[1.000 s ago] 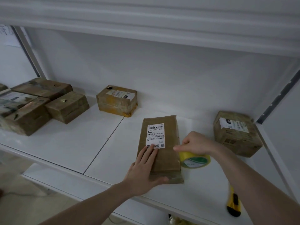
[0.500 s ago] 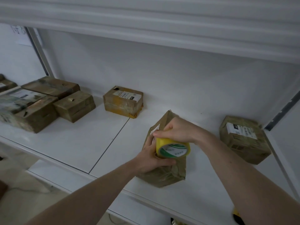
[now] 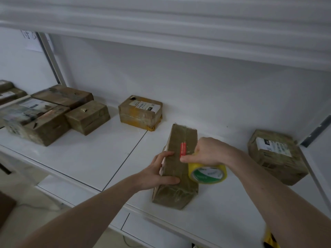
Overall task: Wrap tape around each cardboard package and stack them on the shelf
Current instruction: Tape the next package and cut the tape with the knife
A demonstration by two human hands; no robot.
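Observation:
A flat brown cardboard package point(image 3: 180, 154) stands turned up on its long side edge on the white shelf point(image 3: 86, 158), its labelled face toward the left. My left hand point(image 3: 159, 171) grips it from the left, thumb across the upper face and fingers on the label side. My right hand point(image 3: 206, 152) holds a yellow roll of tape point(image 3: 207, 173) against the package's right side, fingertips pressing near a red sticker on it.
A taped box point(image 3: 140, 111) sits behind at the shelf's back. A cluster of several boxes point(image 3: 53, 111) lies at the left. Another labelled box point(image 3: 275, 154) rests at the right. A yellow utility knife point(image 3: 270, 240) shows at the bottom right edge.
The package went from lying flat, label up, to standing on its side edge. My right hand carried the tape roll over its top and down to its right side.

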